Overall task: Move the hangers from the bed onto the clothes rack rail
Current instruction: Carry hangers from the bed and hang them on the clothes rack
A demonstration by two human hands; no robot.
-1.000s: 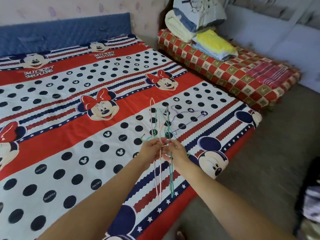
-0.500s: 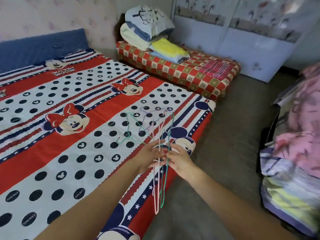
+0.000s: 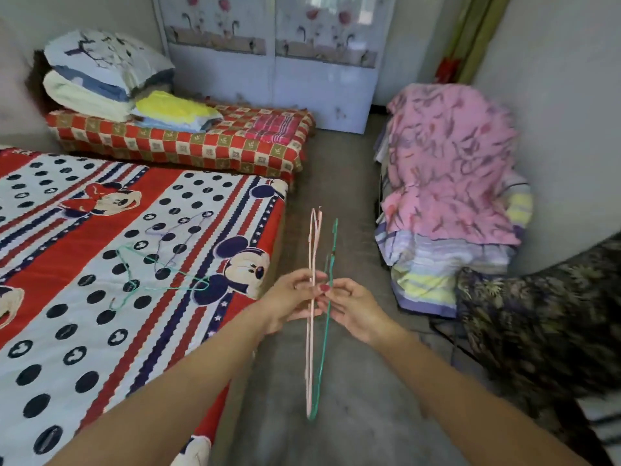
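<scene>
Two wire hangers, a pink hanger [image 3: 313, 297] and a green hanger [image 3: 327, 317], stand upright between our hands, long axes vertical; our left hand [image 3: 291, 299] pinches the pink, our right hand [image 3: 349, 309] the green, while the clothes-draped rack [image 3: 450, 169] lies ahead to our right, rail hidden

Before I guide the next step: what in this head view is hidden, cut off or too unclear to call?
- Clothes rack rail: not identifiable; a pink floral cloth drapes over whatever stands at right.
- Held hangers: a pink hanger and a green hanger seen edge-on; exact count unclear, and the left hand and right hand cover the middle.
- Hangers on the bed: a green one and a faint purple one; thin wire blends with the pattern.
- Bed's left part: cut off by the frame edge.
</scene>
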